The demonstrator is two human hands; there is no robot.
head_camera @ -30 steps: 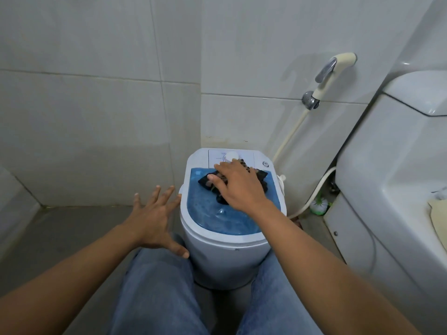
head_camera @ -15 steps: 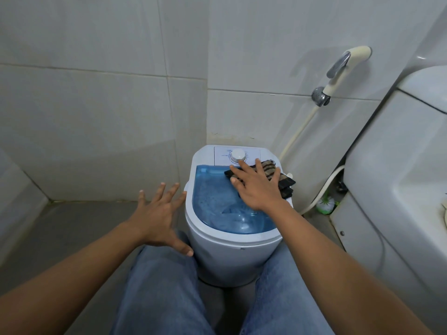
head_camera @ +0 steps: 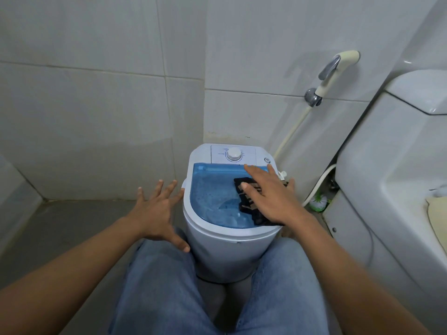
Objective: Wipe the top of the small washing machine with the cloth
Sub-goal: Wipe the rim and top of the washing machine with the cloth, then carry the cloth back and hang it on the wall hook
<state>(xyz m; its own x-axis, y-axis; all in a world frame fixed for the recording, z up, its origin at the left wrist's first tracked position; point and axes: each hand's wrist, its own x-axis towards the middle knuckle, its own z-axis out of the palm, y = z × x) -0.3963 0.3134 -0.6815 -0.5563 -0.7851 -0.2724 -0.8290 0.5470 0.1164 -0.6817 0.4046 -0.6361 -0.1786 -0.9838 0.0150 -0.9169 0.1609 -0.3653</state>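
Slid right and nearer since before: right hand (head_camera: 271, 197) flat, fingers spread, pressing cloth (head_camera: 249, 201) on washer (head_camera: 232, 252) lid. Left hand (head_camera: 157, 213) splayed, empty, beside washer.

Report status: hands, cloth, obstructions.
Right hand flat on cloth, right side of washing machine lid. Left hand open beside it. Nothing blocking.

Slid the right hand (head_camera: 273, 197) and cloth (head_camera: 249, 201) from the far middle of the blue lid (head_camera: 208, 197) across to its right edge, then nearer.
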